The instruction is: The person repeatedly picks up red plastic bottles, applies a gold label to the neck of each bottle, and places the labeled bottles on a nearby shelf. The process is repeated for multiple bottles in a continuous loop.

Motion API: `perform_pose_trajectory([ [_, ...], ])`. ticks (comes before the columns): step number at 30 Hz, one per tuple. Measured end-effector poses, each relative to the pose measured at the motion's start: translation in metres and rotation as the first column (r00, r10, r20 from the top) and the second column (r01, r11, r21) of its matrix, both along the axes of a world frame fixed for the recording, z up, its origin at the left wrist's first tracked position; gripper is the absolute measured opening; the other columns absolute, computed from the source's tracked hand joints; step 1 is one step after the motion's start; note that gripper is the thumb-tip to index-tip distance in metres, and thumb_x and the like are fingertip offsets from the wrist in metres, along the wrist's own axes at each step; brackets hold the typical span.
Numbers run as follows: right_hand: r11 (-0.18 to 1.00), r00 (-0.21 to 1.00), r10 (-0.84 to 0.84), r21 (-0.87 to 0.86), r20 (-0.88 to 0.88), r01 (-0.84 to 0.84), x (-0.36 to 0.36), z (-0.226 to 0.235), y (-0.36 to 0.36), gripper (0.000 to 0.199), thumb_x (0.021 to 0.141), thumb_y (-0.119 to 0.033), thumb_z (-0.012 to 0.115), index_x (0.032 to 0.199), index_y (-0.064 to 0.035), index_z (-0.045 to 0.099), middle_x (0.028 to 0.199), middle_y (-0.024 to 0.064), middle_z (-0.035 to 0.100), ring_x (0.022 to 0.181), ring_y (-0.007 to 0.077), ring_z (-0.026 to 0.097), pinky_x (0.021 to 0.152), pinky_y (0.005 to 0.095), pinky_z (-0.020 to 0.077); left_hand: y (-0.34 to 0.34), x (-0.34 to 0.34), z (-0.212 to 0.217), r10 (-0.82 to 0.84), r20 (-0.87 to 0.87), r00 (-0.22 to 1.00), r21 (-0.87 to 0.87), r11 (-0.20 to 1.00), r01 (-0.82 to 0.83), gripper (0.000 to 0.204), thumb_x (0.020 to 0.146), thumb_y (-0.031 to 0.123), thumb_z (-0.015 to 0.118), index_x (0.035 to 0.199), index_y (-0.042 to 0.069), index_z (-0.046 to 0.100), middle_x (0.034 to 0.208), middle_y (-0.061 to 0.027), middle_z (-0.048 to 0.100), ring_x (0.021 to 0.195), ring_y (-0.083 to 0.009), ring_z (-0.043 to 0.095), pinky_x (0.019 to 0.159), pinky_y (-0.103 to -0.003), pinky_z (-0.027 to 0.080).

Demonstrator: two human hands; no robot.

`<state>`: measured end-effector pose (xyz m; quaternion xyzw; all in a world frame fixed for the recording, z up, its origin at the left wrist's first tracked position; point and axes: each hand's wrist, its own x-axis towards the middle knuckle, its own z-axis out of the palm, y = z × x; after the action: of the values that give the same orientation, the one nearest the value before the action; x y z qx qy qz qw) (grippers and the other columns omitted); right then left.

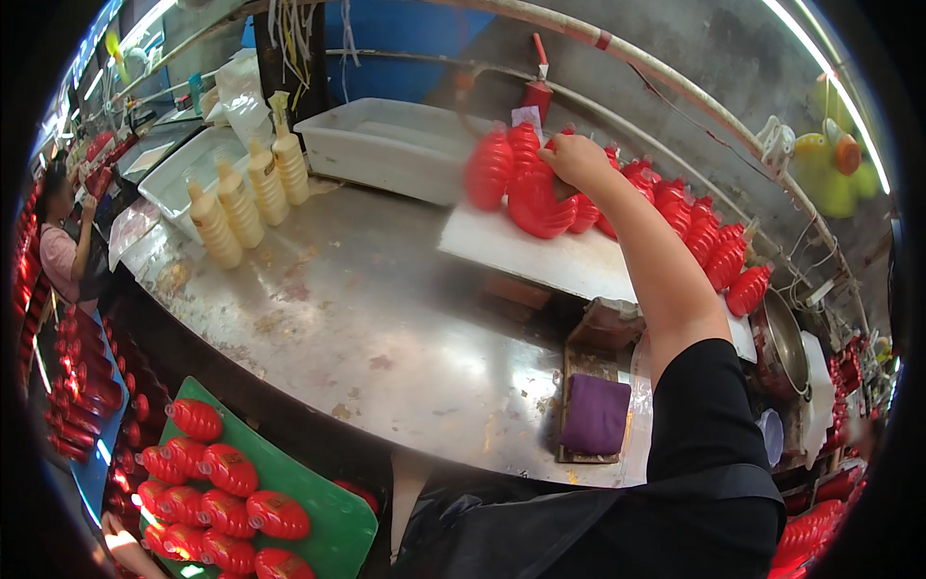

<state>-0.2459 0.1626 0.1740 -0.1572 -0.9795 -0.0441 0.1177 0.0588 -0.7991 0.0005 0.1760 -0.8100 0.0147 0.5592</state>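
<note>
Several lying red bottles (231, 470) covered a green tray (333, 511) at the near left. A folded purple cloth (596, 415) sat in a brown holder (603, 333) at the near right of a stained metal tabletop (386, 328). From a short black sleeve (704, 415), a bare arm stretched to the far side, where the right hand (579, 164) was clamped around the upper part of a tilted ribbed bottle (542, 217), red like its neighbors, at the left part of a white board (579, 265); whether its base touched the board could not be told. The left hand was out of sight. A row of red bottles (723, 265) ran rightward toward a metal pan (783, 343). Four cream bottles (214, 229) stood upright at the far left, near a large white tub (386, 150). Behind rose a grey wall (656, 68).
</note>
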Motion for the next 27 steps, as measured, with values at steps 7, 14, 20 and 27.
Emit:
perform_pose_trajectory([
  [7, 0.855, 0.985, 0.06, -0.501, -0.162, -0.135, 0.094, 0.006, 0.061, 0.027, 0.09, -0.026, 0.066, 0.098, 0.0005, 0.069, 0.083, 0.0146, 0.072, 0.073, 0.0286, 0.071, 0.066, 0.0436, 0.0544, 0.169, -0.115, 0.073, -0.643, -0.005, 0.766, 0.511, 0.657, 0.555, 0.021, 0.107, 0.016, 0.061, 0.118, 0.002, 0.072, 0.1, -0.0047, 0.072, 0.083, -0.0101, 0.063, 0.076, -0.026, 0.052],
  [14, 0.531, 0.676, -0.603, -0.846, -0.423, -0.056, 0.375, 0.069, 0.18, 0.015, 0.097, -0.026, 0.065, 0.097, -0.0115, 0.066, 0.066, -0.0031, 0.057, 0.046, 0.0066, 0.048, 0.037, 0.0237, 0.0365, 0.381, -0.149, 0.1, -0.943, 0.076, 0.325, 0.624, 0.299, 0.722, 0.01, 0.102, -0.002, 0.061, 0.107, -0.003, 0.07, 0.098, -0.0046, 0.067, 0.088, -0.0111, 0.063, 0.081, -0.024, 0.051],
  [20, 0.445, 0.325, -0.829, -0.889, -0.455, -0.112, 0.565, 0.072, 0.271, 0.023, 0.099, -0.03, 0.065, 0.082, -0.0149, 0.062, 0.057, -0.0036, 0.053, 0.043, 0.0078, 0.048, 0.035, 0.0242, 0.0366, 0.515, -0.152, 0.086, -0.988, 0.092, -0.126, 0.684, -0.03, 0.729, 0.008, 0.099, -0.001, 0.065, 0.104, -0.004, 0.07, 0.098, -0.0063, 0.069, 0.086, -0.012, 0.064, 0.078, -0.026, 0.052],
  [27, 0.531, 0.261, -0.847, -0.775, -0.464, 0.344, 0.627, -0.037, 0.41, 0.024, 0.095, -0.019, 0.06, 0.079, -0.0047, 0.07, 0.074, 0.0146, 0.07, 0.065, 0.0277, 0.068, 0.061, 0.0387, 0.0498, 0.659, -0.109, 0.081, -0.923, 0.171, -0.344, 0.709, -0.127, 0.694, 0.007, 0.089, -0.005, 0.069, 0.095, -0.004, 0.073, 0.093, -0.0125, 0.075, 0.085, -0.0206, 0.071, 0.08, -0.031, 0.055],
])
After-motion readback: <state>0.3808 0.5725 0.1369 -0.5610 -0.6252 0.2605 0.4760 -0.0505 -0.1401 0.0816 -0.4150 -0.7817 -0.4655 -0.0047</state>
